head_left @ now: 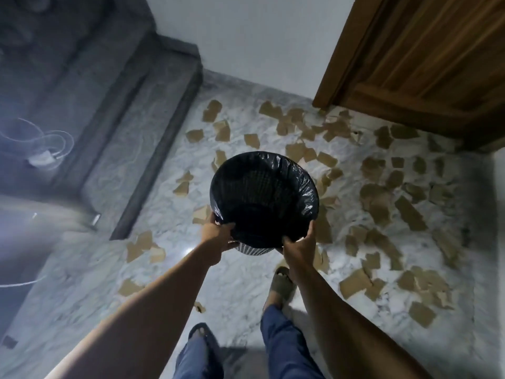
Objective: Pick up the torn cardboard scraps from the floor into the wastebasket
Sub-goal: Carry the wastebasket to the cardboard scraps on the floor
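While looking down, noted grey steps (153, 105) at far left. Saw left hand (218, 236) gripping near rim of black-lined wastebasket (259, 184), held above marble floor (240, 283). Saw right hand (299, 247) gripping rim likewise. Logged cardboard scraps (410, 213) strewn around, thickest rightward toward wooden door (423, 64).

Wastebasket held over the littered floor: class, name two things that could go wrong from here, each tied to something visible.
1. The sandalled foot stands among loose cardboard scraps on the polished floor; treading on one might cause a slip.
2. The left hand and right hand grip only the near rim of the wastebasket, so it may tip forward or the black liner pull loose.
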{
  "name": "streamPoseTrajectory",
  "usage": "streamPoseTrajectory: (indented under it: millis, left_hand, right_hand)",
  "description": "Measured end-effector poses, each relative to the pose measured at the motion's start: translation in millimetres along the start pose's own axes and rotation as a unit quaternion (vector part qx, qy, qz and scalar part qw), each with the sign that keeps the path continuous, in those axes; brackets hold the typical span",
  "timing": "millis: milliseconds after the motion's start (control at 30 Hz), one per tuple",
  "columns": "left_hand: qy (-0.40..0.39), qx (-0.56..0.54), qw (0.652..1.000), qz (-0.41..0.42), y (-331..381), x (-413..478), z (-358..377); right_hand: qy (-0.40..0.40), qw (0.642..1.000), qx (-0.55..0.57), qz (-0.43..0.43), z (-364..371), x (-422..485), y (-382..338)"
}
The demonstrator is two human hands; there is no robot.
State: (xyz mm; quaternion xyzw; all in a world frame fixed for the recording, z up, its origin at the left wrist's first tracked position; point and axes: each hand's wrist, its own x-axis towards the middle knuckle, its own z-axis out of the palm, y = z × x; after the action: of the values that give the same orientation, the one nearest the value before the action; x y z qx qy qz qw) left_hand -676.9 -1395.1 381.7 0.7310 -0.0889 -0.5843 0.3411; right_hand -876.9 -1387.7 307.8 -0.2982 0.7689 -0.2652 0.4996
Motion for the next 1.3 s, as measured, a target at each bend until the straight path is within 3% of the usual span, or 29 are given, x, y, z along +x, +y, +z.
streamPoseTrajectory:
  millis: [133, 267, 533, 767, 967, 1300]
  left_hand:
    - [0.006, 0.044, 0.998, -0.037, -23.2, 66.8, 39.9]
    - [0.017, 0.052, 0.998, -0.042, -62.6, 156.0, 72.9]
    - [-0.007, 0.108, 0.993, 0.051, -94.4, 353.7, 124.0]
    - [0.005, 0.168, 0.98, 0.109, -63.4, 463.5, 153.8]
    - [-0.018, 0.186, 0.978, 0.095, -64.1, 494.4, 167.9]
    - [-0.024, 0.205, 0.971, 0.124, -44.4, 466.2, 156.4]
  right_hand:
    - [-0.005, 0.996, -0.091, -0.024, -10.8, 44.4, -9.6]
    - [-0.032, 0.993, -0.103, -0.045, -2.3, 127.7, 33.3]
    - [-0.044, 0.987, -0.037, -0.148, 68.1, 321.8, 100.3]
    - [-0.001, 0.964, -0.126, -0.235, 107.0, 435.3, 84.6]
    - [-0.017, 0.969, -0.136, -0.204, 123.7, 479.9, 82.6]
    - [-0.035, 0.967, -0.147, -0.205, 110.0, 457.3, 73.4]
